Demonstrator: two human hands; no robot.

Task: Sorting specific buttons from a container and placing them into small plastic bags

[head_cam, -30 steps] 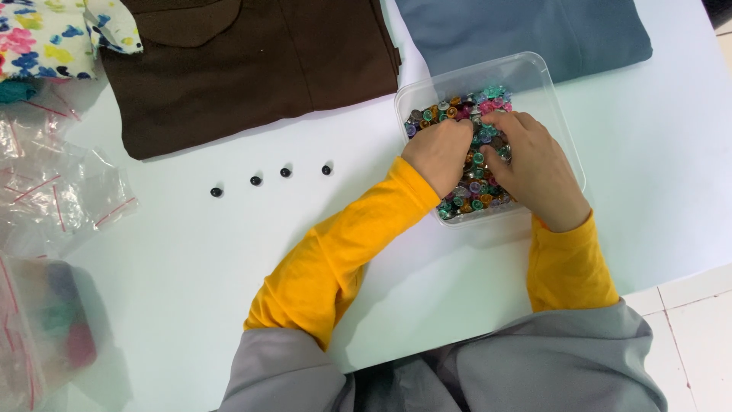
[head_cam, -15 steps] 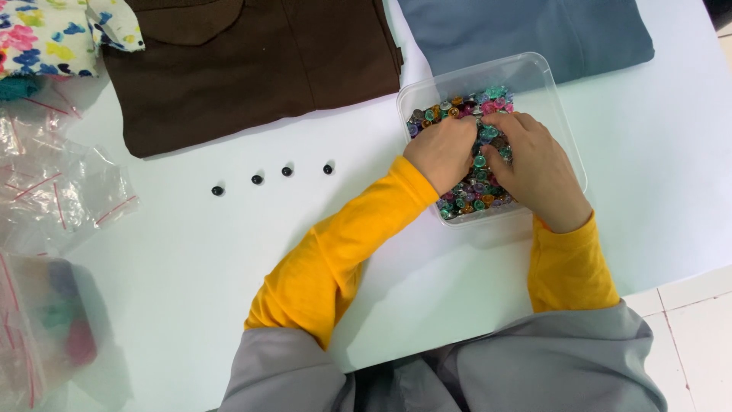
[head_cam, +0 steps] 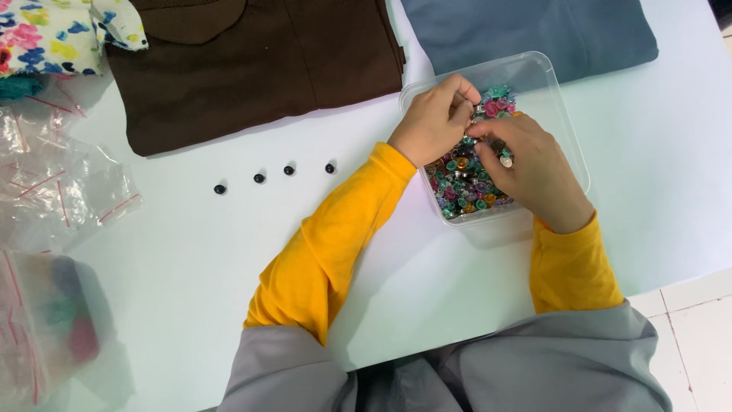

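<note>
Clear plastic tub (head_cam: 568, 130) of small coloured buttons (head_cam: 465, 183), two hands over it

Both hands work above the one tub on the white table (head_cam: 191, 290): the left hand (head_cam: 431, 122) has its fingers curled together, tips pinched near a small metallic piece at the heap's top, and the right hand (head_cam: 534, 172) rests on the buttons with fingers bent, thumb and forefinger closed toward the same spot; whether either truly grips a piece I cannot tell. Four black studs (head_cam: 274, 178) lie in a row to the left. Three folded cloths sit beyond: one brown (head_cam: 259, 69), one blue-grey (head_cam: 534, 30), one floral (head_cam: 53, 34). Several clear zip bags (head_cam: 53, 191) lie at the left edge
</note>
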